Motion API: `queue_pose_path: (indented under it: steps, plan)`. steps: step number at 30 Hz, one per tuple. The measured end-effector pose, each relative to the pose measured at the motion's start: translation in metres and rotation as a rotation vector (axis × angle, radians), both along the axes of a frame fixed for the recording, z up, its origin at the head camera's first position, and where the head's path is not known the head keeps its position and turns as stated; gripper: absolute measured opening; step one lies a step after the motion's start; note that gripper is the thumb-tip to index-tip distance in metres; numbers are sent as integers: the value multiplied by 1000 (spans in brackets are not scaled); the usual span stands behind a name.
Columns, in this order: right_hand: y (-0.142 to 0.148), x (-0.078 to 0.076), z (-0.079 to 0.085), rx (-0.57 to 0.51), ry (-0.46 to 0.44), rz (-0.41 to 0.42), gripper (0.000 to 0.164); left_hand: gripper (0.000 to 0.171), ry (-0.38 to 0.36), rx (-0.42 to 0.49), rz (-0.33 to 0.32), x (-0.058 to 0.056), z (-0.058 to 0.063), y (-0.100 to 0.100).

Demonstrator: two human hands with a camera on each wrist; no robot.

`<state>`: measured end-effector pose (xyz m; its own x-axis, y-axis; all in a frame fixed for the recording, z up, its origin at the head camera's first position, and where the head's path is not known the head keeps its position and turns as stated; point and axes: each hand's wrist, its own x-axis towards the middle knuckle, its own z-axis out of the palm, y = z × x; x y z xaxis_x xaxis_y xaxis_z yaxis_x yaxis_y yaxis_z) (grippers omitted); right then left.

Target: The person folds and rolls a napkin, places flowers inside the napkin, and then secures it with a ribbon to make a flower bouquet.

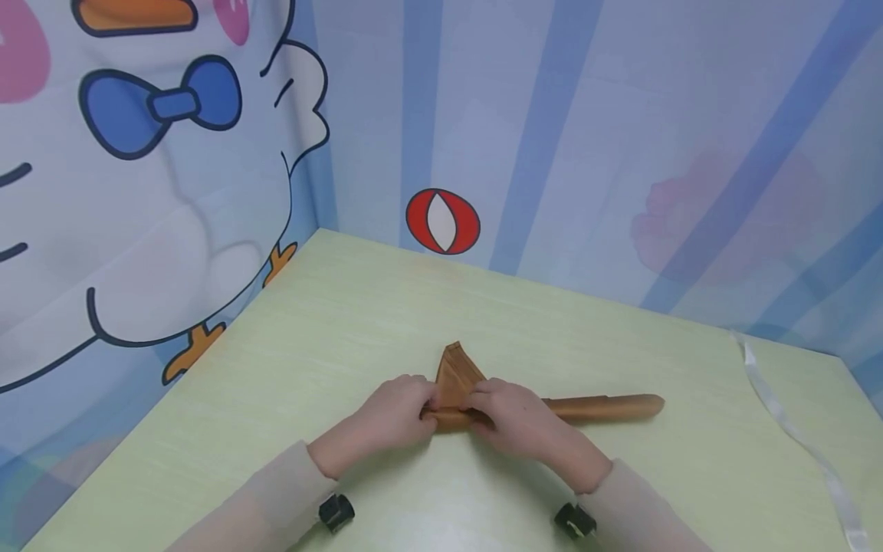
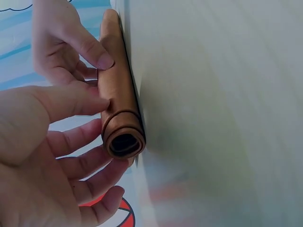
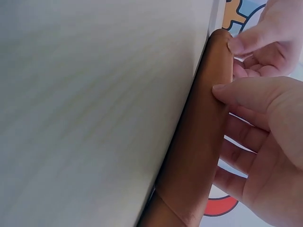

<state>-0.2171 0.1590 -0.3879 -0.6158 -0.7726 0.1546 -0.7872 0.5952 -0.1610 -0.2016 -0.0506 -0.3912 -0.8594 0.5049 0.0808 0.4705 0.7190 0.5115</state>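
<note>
A brown, leather-looking sheet is rolled into a long narrow tube (image 1: 586, 409) lying crosswise on the table. From its far side, near the left end, a tapering flap (image 1: 455, 376) sticks out flat. My left hand (image 1: 400, 410) grips the tube's left end, thumb on the near side and fingers on the far side. Close beside it, my right hand (image 1: 513, 418) pinches the roll the same way. In the left wrist view the open end of the roll (image 2: 124, 142) shows layers wound round a dark hollow. The right wrist view shows a diagonal edge across the roll (image 3: 199, 146).
The pale green table (image 1: 331, 307) meets a blue striped backdrop (image 1: 586, 153) at its back and left. A white ribbon-like strip (image 1: 779, 418) runs along the right side of the table. Small black devices sit at both wrists.
</note>
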Motion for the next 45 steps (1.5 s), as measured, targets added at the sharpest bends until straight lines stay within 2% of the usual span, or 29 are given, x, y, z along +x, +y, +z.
queue_pose_path:
  steps: [6, 17, 26, 29, 36, 45]
  plan:
    - [0, -3, 0, 6, -5, -10, 16, 7, 64, -42, 2, -2, -1, 1]
    - [-2, -5, 2, 11, 31, -9, 18, 5, 32, -46, 27, -7, 0, 0]
    - [-5, -13, 1, 11, 1, -20, 11, 11, 128, -120, 75, -8, 2, 6]
    - [-6, -14, 2, -8, -7, -44, 9, 10, 121, -108, 78, -10, 2, 7]
    - [-8, -13, 1, -27, 2, -76, 16, 6, 39, -67, 89, -18, 1, 4]
    - [-11, -17, 0, -32, 31, -57, 9, 14, 70, -124, 88, -20, 7, 12]
